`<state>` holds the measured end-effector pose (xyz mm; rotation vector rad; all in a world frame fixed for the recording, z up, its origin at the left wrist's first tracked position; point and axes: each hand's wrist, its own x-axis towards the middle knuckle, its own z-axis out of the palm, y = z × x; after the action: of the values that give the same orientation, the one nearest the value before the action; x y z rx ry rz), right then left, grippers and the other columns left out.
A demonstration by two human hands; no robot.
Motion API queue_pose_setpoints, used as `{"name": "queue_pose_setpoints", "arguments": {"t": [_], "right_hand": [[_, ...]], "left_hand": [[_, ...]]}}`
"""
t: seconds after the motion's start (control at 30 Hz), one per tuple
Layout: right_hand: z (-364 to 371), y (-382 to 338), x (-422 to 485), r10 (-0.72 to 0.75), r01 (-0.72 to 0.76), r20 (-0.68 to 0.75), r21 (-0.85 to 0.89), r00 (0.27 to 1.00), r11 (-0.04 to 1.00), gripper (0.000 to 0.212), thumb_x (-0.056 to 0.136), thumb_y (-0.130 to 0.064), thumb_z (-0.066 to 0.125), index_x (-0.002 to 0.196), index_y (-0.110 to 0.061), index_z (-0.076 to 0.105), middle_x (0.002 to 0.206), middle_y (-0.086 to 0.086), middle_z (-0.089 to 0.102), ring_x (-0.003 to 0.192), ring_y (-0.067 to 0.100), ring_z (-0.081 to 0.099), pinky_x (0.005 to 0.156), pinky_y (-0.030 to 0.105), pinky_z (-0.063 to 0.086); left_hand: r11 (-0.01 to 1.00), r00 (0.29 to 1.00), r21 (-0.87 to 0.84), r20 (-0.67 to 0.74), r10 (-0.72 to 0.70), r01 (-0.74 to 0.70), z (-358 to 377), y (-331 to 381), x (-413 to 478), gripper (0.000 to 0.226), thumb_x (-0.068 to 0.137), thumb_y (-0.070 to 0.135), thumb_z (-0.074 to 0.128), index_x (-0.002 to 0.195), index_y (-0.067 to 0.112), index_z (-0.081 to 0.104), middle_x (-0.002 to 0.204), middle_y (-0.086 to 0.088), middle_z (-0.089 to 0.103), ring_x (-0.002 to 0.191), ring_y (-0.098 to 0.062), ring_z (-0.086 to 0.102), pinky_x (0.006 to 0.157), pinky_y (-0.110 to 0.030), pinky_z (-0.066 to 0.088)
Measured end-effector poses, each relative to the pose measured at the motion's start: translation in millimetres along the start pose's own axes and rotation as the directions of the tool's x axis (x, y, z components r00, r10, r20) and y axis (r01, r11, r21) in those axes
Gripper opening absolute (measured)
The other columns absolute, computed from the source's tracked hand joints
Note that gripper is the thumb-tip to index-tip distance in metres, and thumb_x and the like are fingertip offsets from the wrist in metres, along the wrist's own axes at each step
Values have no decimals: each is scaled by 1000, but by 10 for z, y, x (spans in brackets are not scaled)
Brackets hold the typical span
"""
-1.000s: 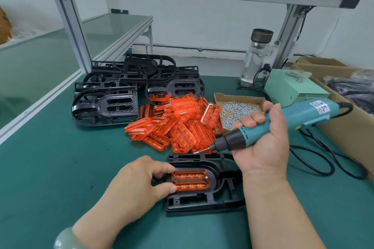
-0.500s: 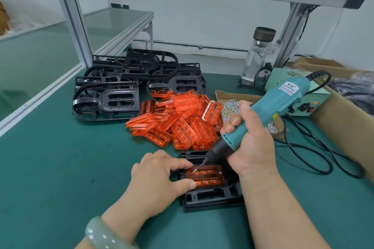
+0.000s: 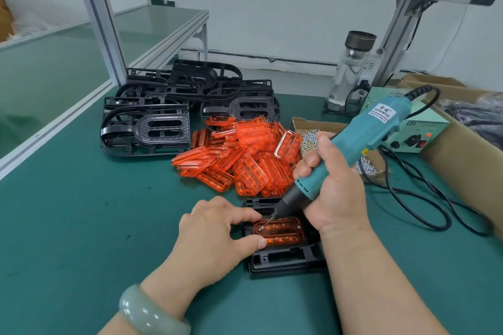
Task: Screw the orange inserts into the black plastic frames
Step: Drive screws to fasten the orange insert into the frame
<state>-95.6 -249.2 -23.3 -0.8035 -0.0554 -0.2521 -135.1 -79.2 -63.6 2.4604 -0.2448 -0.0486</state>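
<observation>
A black plastic frame lies on the green mat in front of me with an orange insert seated in it. My left hand covers the frame's left end and holds it, index finger along the top edge and thumb on the insert's lower left. My right hand grips a teal electric screwdriver, tilted, with its bit down on a screw at the insert's upper left corner. A loose pile of orange inserts lies just behind. Further back left is a stack of black frames.
A cardboard tray of small screws sits behind my right hand. Right of it are a green power box, its black cable looping over the mat, and a large cardboard box. A glass bottle stands at the back.
My right hand swung the screwdriver from nearly level to steeply tilted and brought its bit down onto the insert's upper left corner. The frame and my left hand slid slightly right.
</observation>
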Motion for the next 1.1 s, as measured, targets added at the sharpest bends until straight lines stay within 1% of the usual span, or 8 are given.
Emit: {"name": "queue_pose_setpoints", "arguments": {"t": [0.1, 0.33, 0.57, 0.77, 0.83, 0.9, 1.0, 1.1], "right_hand": [[-5, 4, 6, -4, 4, 12, -9, 1000, 1000, 8, 82, -19, 63, 86, -20, 56, 56, -3, 47, 46, 9, 44, 49, 20, 41], [20, 21, 4, -30, 33, 39, -67, 999, 997, 8, 82, -17, 61, 88, -18, 56, 57, -2, 48, 47, 11, 44, 50, 22, 41], [92, -4, -20, -52, 69, 123, -141, 991, 988, 6, 83, -15, 60, 88, -17, 57, 57, -1, 47, 48, 11, 44, 49, 21, 41], [159, -24, -35, -51, 116, 273, -227, 961, 967, 12, 85, -15, 61, 95, -17, 55, 57, -3, 48, 48, 11, 46, 51, 21, 42], [177, -22, -36, -50, 144, 348, -249, 936, 958, 15, 83, -19, 66, 96, -21, 59, 57, -3, 49, 49, 11, 47, 52, 22, 42], [199, -16, -37, -38, 156, 412, -256, 910, 954, 15, 82, -23, 65, 96, -25, 61, 56, -4, 50, 48, 12, 47, 53, 23, 42], [237, -9, -35, -5, 149, 475, -266, 880, 952, 16, 82, -22, 65, 97, -24, 62, 55, -5, 51, 47, 12, 48, 52, 23, 43], [280, -13, -29, 41, 143, 544, -291, 838, 946, 17, 81, -20, 65, 96, -28, 64, 56, -6, 52, 48, 12, 49, 53, 24, 43]], "left_hand": [[1000, 1000, 8, 2, -2, 1, 1, 3, 1, 32, 70, 64, 65, 101, 61, 57, 99, 22, 48, 102, -4, 40, 90, -31, 28], [1000, 1000, 16, 7, -2, 2, -3, 0, -6, 34, 71, 64, 64, 104, 60, 57, 102, 21, 49, 104, -5, 39, 91, -30, 28], [999, 1000, 32, 1, 4, -4, 5, 2, 2, 35, 71, 63, 64, 105, 59, 58, 100, 20, 48, 103, -6, 39, 91, -32, 30], [999, 1000, 34, -2, 1, -1, 2, 1, -4, 35, 71, 63, 64, 105, 58, 58, 99, 19, 49, 103, -7, 40, 91, -32, 31], [1000, 1000, 30, -2, 0, 0, -1, 6, -4, 34, 71, 63, 64, 104, 59, 58, 99, 19, 49, 103, -7, 40, 89, -31, 29], [1000, 1000, 23, -6, 0, 0, -3, 15, -6, 32, 70, 62, 65, 101, 60, 57, 98, 19, 49, 102, -7, 39, 86, -30, 27], [1000, 1000, 10, -20, 2, -2, -4, 26, -3, 30, 70, 61, 67, 99, 59, 58, 97, 18, 50, 101, -7, 40, 84, -30, 26], [1000, 1000, -4, -16, 2, -2, -5, 26, -5, 30, 70, 59, 68, 99, 59, 60, 95, 17, 50, 100, -7, 40, 85, -31, 26]]}}
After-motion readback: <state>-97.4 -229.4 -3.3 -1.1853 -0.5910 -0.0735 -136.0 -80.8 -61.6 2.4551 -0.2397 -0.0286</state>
